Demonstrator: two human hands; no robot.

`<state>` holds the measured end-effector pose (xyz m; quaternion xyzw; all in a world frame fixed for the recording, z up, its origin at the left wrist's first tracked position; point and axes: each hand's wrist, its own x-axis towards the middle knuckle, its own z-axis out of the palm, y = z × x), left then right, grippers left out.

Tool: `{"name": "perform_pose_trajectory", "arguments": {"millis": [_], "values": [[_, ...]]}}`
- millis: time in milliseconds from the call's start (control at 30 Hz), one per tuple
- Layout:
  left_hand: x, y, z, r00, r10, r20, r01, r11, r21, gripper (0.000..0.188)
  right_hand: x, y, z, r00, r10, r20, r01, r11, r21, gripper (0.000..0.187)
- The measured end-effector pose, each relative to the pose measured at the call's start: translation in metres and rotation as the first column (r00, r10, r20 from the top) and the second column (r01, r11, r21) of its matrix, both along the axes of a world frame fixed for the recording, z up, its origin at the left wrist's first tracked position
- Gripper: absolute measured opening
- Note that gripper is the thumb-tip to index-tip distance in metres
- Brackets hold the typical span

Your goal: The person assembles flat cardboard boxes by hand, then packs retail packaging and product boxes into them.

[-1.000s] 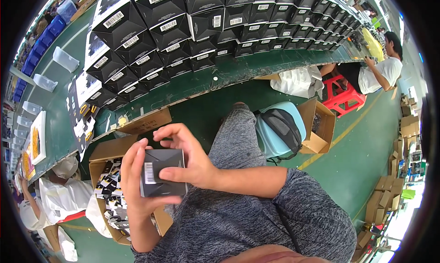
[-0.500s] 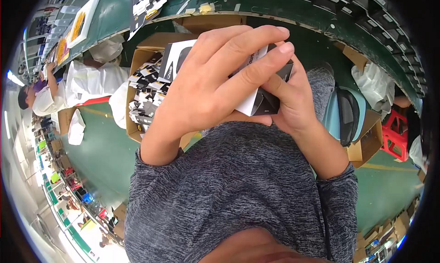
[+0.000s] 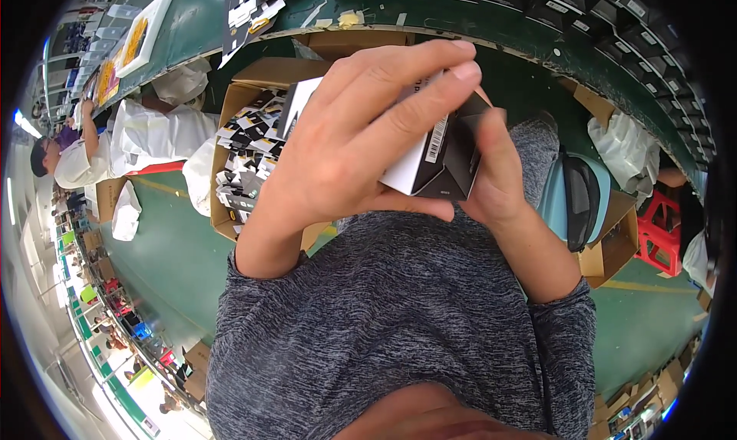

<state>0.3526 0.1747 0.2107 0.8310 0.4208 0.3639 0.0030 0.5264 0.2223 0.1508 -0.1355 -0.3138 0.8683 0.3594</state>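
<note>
The small black-and-white packaging box [image 3: 453, 168] looks like smooth paperboard, matt on its black face. Stacked black boxes [image 3: 553, 12] have the same flat, low-sheen finish. The open carton [image 3: 269, 70] is plain brown cardboard, dull and uncoated; the slips [image 3: 249, 152] in it look like stiff printed paper. The shirt [image 3: 399, 302] is soft, flecked grey knit cloth. The stool [image 3: 660, 229] is smooth red plastic, the bag [image 3: 626, 152] thin, crinkled, shiny plastic film.

Right fingers [image 3: 499, 152] moved aside; box [image 3: 465, 152] barcode [image 3: 436, 139] uncovered.
</note>
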Motion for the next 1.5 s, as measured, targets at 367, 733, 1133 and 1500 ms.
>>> {"name": "perform_pose_trajectory", "arguments": {"millis": [367,733,1133,1500], "values": [[-0.024,-0.019,0.019,0.998,0.054,-0.010,-0.054,0.998,0.021,0.065,0.023,0.025,-0.046,0.952,0.270,0.146,-0.285,0.954,0.094,0.085],[-0.155,0.064,0.120,0.575,0.444,-0.688,-0.233,0.894,0.382,0.087,0.161,0.096,-0.210,0.239,-0.747,0.620,-0.840,0.161,0.518,0.051],[-0.167,0.142,0.086,0.346,0.219,-0.912,0.145,0.948,0.283,0.065,0.171,0.119,-0.249,0.183,-0.823,0.537,-0.633,0.320,0.706,0.009],[-0.174,0.150,0.088,0.482,0.243,-0.842,0.011,0.959,0.283,0.058,0.168,0.125,-0.251,0.218,-0.813,0.540,-0.608,0.319,0.727,0.007]]}}
